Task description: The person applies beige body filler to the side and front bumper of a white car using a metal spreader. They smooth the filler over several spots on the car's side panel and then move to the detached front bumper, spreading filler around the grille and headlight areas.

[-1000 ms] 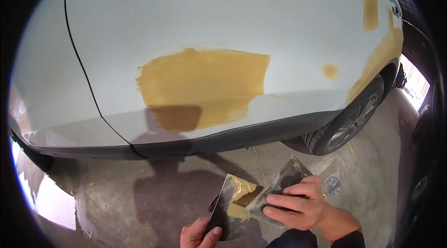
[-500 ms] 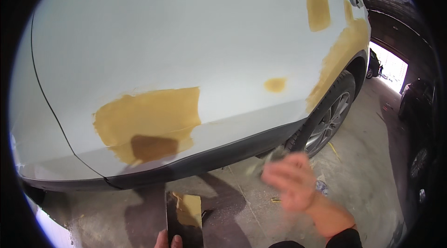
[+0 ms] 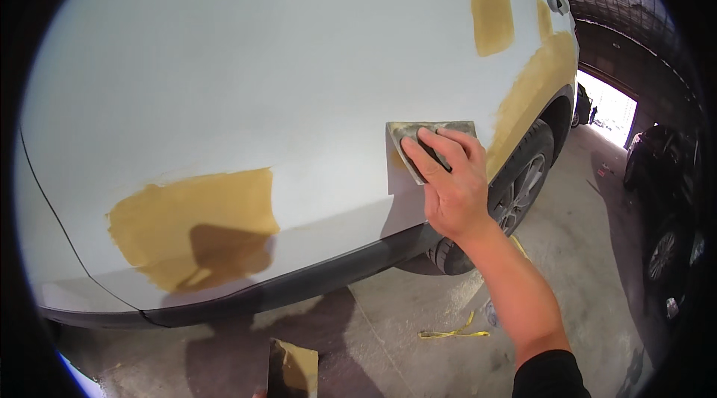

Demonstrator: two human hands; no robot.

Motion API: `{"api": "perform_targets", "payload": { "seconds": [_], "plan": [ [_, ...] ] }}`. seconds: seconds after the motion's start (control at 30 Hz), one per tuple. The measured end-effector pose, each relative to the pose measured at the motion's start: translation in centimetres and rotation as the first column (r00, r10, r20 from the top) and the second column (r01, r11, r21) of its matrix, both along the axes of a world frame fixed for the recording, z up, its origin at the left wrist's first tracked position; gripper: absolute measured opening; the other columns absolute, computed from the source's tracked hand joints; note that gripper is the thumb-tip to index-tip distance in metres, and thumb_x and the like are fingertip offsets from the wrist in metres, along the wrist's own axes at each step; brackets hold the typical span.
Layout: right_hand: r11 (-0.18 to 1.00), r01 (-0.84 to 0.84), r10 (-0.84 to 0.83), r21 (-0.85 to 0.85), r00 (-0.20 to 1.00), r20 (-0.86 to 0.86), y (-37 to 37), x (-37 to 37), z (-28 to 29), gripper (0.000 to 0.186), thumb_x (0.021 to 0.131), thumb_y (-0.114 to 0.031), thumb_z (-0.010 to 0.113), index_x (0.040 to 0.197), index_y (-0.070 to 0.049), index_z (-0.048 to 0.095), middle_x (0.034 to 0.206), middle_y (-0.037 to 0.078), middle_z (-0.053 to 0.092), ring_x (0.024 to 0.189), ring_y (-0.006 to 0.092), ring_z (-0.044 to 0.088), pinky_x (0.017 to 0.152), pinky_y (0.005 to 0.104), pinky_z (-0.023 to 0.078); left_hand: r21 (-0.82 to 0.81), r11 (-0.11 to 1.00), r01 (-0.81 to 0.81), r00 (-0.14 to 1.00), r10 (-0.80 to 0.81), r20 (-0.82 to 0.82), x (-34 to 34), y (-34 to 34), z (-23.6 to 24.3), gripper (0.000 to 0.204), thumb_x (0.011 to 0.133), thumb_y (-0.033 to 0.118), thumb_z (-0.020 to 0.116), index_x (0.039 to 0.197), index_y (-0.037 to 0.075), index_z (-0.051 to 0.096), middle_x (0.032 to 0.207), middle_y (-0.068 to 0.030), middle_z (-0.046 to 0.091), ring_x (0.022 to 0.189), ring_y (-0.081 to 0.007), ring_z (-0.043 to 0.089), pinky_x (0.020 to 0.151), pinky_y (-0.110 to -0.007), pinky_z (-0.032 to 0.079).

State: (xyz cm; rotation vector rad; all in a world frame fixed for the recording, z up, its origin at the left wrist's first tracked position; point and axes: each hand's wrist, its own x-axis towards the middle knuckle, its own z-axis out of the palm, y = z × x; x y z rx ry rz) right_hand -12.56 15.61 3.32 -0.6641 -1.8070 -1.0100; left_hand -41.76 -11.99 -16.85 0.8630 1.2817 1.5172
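Observation:
My right hand (image 3: 454, 181) grips a flat, putty-smeared spreader (image 3: 407, 134), fingers spread along its face. It lies against or very near the white car door panel (image 3: 224, 62), over where a small tan putty spot was; only a sliver of that spot shows beneath. At the bottom edge, my left hand (image 3: 259, 395) is mostly cut off, with a bit of finger at a dark putty board (image 3: 278, 368) carrying a tan layer of putty. A large tan putty patch (image 3: 168, 219) covers the lower door, partly under a shadow.
More putty covers the wheel arch (image 3: 534, 92) and a rectangle (image 3: 491, 16) higher up. The rear wheel (image 3: 526, 181) stands beyond my right hand. Yellow strips (image 3: 455, 334) lie on the concrete floor (image 3: 381, 368). A dark car (image 3: 661, 211) is parked at the right.
My right hand has moved up and left from below the sill, bringing the spreader to the door panel over the small spot. The putty board sits lower in view, and the view has shifted right.

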Motion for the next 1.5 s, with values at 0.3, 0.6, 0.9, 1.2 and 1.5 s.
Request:
{"api": "perform_targets", "payload": {
  "seconds": [0.3, 0.6, 0.9, 1.2, 1.5],
  "plan": [
    [0.985, -0.026, 0.042, -0.172, 0.995, 0.091, -2.0, -0.6, -1.5, 0.053, 0.073, -0.001, 0.064, 0.122, -0.019, 0.072, 0.122, 0.0, 0.063, 0.107, 0.0288, 0.055, 0.09, 0.0425, 0.044, -0.068, 0.993, 0.096, 0.993, -0.1, -0.058, 0.0, -0.1, 0.2, 0.01, 0.104, 0.013, 0.057, 0.106, 0.007, 0.066, 0.069, 0.0094, 0.05, 0.053, -0.0014, 0.038, 0.046, -0.021, 0.027],
    [0.992, 0.006, 0.003, -0.122, 0.997, 0.074, -3.7, 3.6, -0.3, 0.049, 0.074, 0.0, 0.062, 0.119, -0.016, 0.074, 0.12, 0.004, 0.064, 0.103, 0.0283, 0.058, 0.088, 0.0404, 0.047, -0.046, 0.996, 0.078, 0.984, -0.084, -0.157, 1.0, -1.2, 1.6, 0.012, 0.104, 0.016, 0.058, 0.106, 0.007, 0.066, 0.065, 0.0095, 0.049, 0.05, -0.0011, 0.038, 0.045, -0.02, 0.028],
    [0.999, -0.014, 0.013, -0.03, 0.999, -0.042, -0.2, -1.0, -0.3, 0.054, 0.075, 0.0, 0.065, 0.126, -0.019, 0.07, 0.122, 0.006, 0.061, 0.109, 0.0318, 0.055, 0.094, 0.0453, 0.042, 0.065, 0.992, 0.109, 0.962, -0.088, -0.256, 0.8, -0.4, -0.1, 0.015, 0.103, 0.015, 0.056, 0.109, 0.005, 0.067, 0.069, 0.0089, 0.05, 0.054, -0.0016, 0.039, 0.048, -0.021, 0.029],
    [0.972, -0.019, 0.038, -0.235, 0.996, 0.079, -2.5, -1.2, -3.3, 0.052, 0.074, -0.001, 0.063, 0.122, -0.019, 0.072, 0.125, 0.004, 0.06, 0.108, 0.0319, 0.053, 0.092, 0.0456, 0.043, -0.097, 0.983, 0.156, 0.979, -0.167, -0.119, 0.4, -0.7, 1.4, 0.014, 0.104, 0.015, 0.057, 0.106, 0.006, 0.066, 0.067, 0.0093, 0.049, 0.052, -0.0015, 0.038, 0.047, -0.021, 0.027],
    [0.999, 0.027, -0.028, -0.02, 0.998, -0.05, -2.9, 3.8, 0.9, 0.057, 0.071, 0.002, 0.062, 0.126, -0.01, 0.069, 0.115, 0.011, 0.065, 0.106, 0.0329, 0.06, 0.089, 0.0438, 0.05, -0.094, 0.991, 0.095, 0.985, -0.108, -0.138, 0.7, -2.2, 2.9, 0.01, 0.103, 0.014, 0.059, 0.098, 0.007, 0.065, 0.065, 0.0092, 0.048, 0.052, -0.0016, 0.04, 0.046, -0.022, 0.029]
  ]
}}
